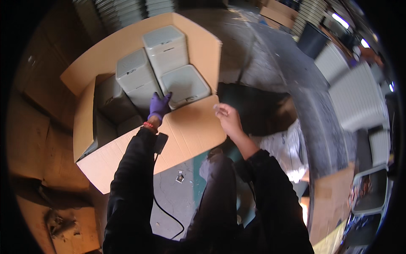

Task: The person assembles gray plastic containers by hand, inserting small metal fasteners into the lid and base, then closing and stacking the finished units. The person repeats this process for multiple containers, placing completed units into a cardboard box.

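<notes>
A large open cardboard box (186, 127) stands before me, holding several light grey plastic bins. My left hand (159, 106), in a purple glove, reaches over the near side of the box. Its fingers are apart, at the edge of the front right bin (185, 86) and close to the middle bin (136, 76); whether they touch is hard to tell. A taller stack of bins (165, 46) rises behind. My bare right hand (229, 120) is closed by the box's right corner, fingertips pinched on a small pale bit I cannot make out.
Stacked pale bins (357, 93) line the right side, near a dark bin (312, 39). Clear plastic wrapping (283, 150) lies right of my legs. Cardboard (29, 139) covers the left. A small scrap (180, 177) is on the floor, and a black cable (163, 209) hangs by my left arm.
</notes>
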`<control>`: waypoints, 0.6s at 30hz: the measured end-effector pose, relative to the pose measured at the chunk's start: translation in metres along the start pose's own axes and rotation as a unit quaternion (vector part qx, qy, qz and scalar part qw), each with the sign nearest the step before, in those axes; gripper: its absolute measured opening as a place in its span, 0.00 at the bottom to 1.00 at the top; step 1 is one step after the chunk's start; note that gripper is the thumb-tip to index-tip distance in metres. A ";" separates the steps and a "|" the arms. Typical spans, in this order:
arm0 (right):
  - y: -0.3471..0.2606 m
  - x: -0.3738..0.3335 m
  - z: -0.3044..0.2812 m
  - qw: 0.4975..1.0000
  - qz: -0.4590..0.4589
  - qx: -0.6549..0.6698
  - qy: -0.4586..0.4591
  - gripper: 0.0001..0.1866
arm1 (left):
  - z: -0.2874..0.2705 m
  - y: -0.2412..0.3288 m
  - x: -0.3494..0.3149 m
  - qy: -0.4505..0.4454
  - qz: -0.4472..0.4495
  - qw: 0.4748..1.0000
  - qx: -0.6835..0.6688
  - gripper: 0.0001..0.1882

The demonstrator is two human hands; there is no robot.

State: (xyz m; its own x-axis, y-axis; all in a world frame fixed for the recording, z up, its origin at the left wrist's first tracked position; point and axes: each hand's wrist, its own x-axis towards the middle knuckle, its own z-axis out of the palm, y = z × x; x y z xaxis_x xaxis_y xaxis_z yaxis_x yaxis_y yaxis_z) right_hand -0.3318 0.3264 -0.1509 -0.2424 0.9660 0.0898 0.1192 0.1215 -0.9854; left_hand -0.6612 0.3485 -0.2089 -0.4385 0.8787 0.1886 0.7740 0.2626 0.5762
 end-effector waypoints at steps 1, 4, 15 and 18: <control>0.013 0.035 0.015 0.996 0.018 -0.080 0.025 0.16 | 0.010 -0.008 0.015 -0.072 -0.098 0.989 -0.079 0.47; 0.035 0.131 0.044 0.960 -0.047 -0.269 0.060 0.22 | 0.030 -0.017 0.035 -0.156 -0.222 0.951 -0.146 0.43; 0.076 0.219 0.071 0.957 0.223 -0.148 -0.113 0.35 | 0.040 -0.043 0.032 -0.262 -0.182 0.912 -0.258 0.39; 0.070 0.217 0.071 0.962 0.171 -0.196 -0.076 0.34 | 0.039 -0.035 0.030 -0.240 -0.042 0.969 -0.039 0.35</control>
State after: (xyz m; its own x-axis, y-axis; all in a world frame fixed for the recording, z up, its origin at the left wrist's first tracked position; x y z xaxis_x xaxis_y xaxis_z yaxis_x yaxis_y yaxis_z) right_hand -0.4441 0.5287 -0.2106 -0.2588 0.9239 -0.2820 0.5645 -0.0922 -0.8203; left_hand -0.6836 0.3817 -0.2546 -0.2203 0.9447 -0.2431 0.6994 0.3267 0.6357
